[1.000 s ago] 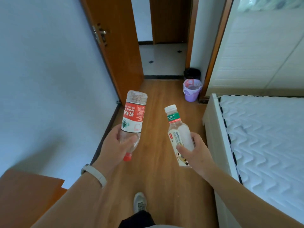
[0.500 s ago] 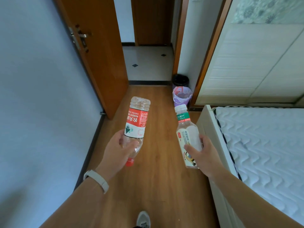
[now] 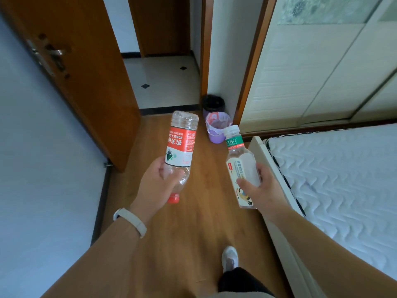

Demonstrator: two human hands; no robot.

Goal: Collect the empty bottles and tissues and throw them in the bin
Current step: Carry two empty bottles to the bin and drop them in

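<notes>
Pretty narrow lane here tbh. The wood floor (image 3: 193, 224) is a bare strip running straight ahead to the purple bin (image 3: 216, 131) at its far end, by the door frame, with a black bin (image 3: 213, 103) just behind it. The left edge is boxed in by the wall (image 3: 43, 168), then the open door (image 3: 86, 87) jutting out from it. The right edge is the bed (image 3: 343, 190), its white frame lining the strip, with the wardrobe (image 3: 300, 72) past it. The purple bin's bag-lined mouth faces up, uncovered. Both hands are full: the left hand (image 3: 154, 186) grips the water bottle (image 3: 181, 145), the right hand (image 3: 265, 192) the tea bottle (image 3: 241, 168), whose cap overlaps the purple bin's right rim in view.
</notes>
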